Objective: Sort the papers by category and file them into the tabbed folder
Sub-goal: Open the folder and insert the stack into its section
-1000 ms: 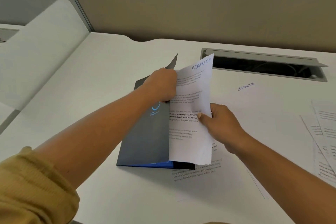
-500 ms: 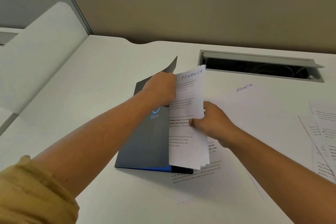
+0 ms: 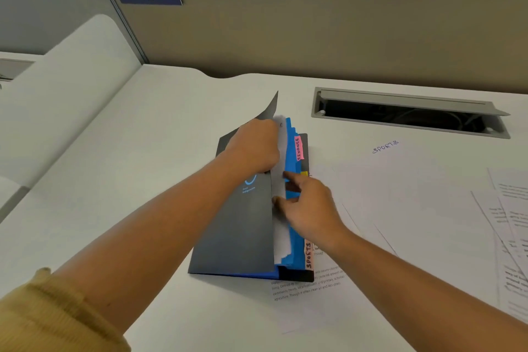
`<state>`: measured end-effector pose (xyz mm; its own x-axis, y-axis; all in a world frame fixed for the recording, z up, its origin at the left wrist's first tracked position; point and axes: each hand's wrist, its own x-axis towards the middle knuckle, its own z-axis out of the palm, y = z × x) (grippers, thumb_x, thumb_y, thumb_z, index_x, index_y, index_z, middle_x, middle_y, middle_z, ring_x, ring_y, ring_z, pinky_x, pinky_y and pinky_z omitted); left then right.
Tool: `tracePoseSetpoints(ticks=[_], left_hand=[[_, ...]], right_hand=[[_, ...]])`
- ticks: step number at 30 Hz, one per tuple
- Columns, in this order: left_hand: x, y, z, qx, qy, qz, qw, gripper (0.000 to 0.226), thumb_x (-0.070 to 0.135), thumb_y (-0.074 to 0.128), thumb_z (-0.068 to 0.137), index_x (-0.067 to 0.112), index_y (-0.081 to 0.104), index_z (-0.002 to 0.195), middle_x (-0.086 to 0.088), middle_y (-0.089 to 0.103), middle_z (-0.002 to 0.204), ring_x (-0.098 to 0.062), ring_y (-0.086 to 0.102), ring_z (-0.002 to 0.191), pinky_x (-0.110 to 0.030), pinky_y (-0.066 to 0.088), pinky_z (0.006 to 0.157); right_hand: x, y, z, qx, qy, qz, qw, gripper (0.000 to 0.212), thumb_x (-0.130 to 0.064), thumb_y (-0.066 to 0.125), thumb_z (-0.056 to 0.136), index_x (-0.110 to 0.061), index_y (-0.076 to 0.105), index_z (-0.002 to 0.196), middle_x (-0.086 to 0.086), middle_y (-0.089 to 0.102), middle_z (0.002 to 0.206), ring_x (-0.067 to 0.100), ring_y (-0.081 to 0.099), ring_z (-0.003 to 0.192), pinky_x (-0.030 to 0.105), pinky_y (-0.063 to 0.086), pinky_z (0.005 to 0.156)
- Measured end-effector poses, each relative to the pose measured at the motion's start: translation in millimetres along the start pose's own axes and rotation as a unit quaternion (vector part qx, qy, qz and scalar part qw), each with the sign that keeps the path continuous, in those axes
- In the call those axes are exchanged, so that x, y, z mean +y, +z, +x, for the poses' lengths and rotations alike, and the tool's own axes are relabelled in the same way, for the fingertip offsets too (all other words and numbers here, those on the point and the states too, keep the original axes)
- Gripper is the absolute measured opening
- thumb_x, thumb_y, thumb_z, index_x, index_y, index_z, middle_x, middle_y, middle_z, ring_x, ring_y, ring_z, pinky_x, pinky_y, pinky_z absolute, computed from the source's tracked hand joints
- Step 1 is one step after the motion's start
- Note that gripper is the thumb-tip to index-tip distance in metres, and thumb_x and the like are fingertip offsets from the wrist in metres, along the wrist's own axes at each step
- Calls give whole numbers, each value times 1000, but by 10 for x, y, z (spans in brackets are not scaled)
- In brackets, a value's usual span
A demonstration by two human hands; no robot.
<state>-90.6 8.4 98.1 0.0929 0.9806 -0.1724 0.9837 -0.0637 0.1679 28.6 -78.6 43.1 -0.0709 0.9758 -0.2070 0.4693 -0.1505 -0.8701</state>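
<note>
A dark grey tabbed folder [image 3: 234,231] lies mid-desk with blue dividers [image 3: 294,157] showing along its right side. A pink tab reads FINANCE [image 3: 298,148] and another reads SPORTS [image 3: 308,257]. My left hand [image 3: 254,146] grips the front cover near its top and holds it lifted. The white finance sheet [image 3: 278,186] sits almost fully inside, behind the cover, with only a narrow strip visible. My right hand [image 3: 308,206] presses that strip with straight fingers. A sheet headed SPORTS [image 3: 385,147] lies flat to the right.
Printed papers [image 3: 511,226] overlap at the desk's right edge, and one printed sheet [image 3: 308,286] lies under the folder's near corner. An open grey cable tray [image 3: 405,114] is set into the desk behind. A beige partition [image 3: 314,34] with sign 112 closes the back.
The finance sheet, held upright beside the cover a second ago, has slid down into the folder. My right hand let go of its edge and now pushes it in flat.
</note>
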Motion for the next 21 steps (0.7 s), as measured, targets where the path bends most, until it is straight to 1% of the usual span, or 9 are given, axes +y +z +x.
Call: tracePoseSetpoints(ticks=[2, 6, 9, 10, 13, 14, 17, 19, 21], left_hand=[[-13, 20, 2, 4, -3, -2, 1000, 22, 18, 60, 93, 12, 53, 113, -8, 63, 107, -20, 55, 79, -28, 46, 64], [-39, 41, 10, 11, -6, -19, 1000, 34, 22, 62, 92, 13, 51, 123, -6, 63, 115, -21, 57, 79, -29, 48, 67], [-32, 57, 9, 12, 1, -9, 1000, 28, 22, 59, 94, 14, 51, 120, -6, 63, 113, -20, 57, 79, -27, 48, 66], [-32, 67, 10, 14, -1, -6, 1000, 27, 22, 58, 94, 14, 52, 120, -5, 63, 112, -20, 57, 79, -27, 48, 66], [-25, 89, 16, 19, -5, 4, 1000, 23, 23, 58, 94, 15, 53, 115, -5, 64, 108, -20, 58, 76, -27, 48, 64], [-17, 95, 15, 21, -4, 9, 1000, 20, 22, 58, 95, 16, 52, 113, -5, 64, 106, -19, 58, 76, -27, 47, 63], [5, 100, 9, 39, -5, 43, 998, 19, 21, 57, 95, 15, 54, 113, -4, 64, 100, -18, 56, 75, -27, 46, 63], [9, 82, -5, 64, -14, 94, 993, 21, 21, 58, 95, 14, 55, 115, -3, 59, 89, -18, 55, 74, -28, 44, 62], [7, 67, -11, 85, -27, 157, 984, 28, 18, 60, 93, 13, 55, 119, -4, 57, 85, -19, 55, 75, -29, 42, 60]], right_hand=[[-12, 17, -3, -20, 5, -3, 1000, 61, -21, 73, 87, -18, 48, 143, -3, 62, 130, 6, 56, 107, 24, 46, 96], [26, 28, 19, -2, 21, -1, 1000, 60, -16, 70, 89, -17, 45, 144, -2, 60, 130, 6, 56, 98, 7, 44, 73], [29, 46, 19, -49, 22, -28, 998, 63, -18, 70, 89, -16, 44, 146, 1, 55, 141, 16, 57, 118, 23, 47, 97], [32, 45, 21, -52, 25, -30, 998, 65, -19, 70, 89, -17, 42, 147, 0, 53, 142, 17, 57, 119, 25, 46, 98], [42, 54, 12, -21, 24, -21, 999, 65, -22, 69, 89, -22, 38, 146, -7, 50, 134, 8, 62, 95, 11, 48, 75], [58, 66, 6, -24, 22, -21, 999, 65, -23, 69, 89, -25, 37, 146, -7, 49, 138, 9, 61, 99, 13, 49, 77], [96, 83, -11, -82, 13, -33, 996, 66, -26, 69, 89, -29, 37, 146, -4, 42, 150, 18, 50, 129, 32, 46, 103], [113, 51, -26, -85, 5, -8, 996, 60, -24, 69, 89, -30, 42, 143, -6, 44, 148, 15, 49, 132, 32, 45, 102], [123, -13, -56, -37, -7, 46, 998, 46, -19, 70, 89, -28, 53, 131, -11, 54, 136, 9, 55, 124, 29, 52, 97]])
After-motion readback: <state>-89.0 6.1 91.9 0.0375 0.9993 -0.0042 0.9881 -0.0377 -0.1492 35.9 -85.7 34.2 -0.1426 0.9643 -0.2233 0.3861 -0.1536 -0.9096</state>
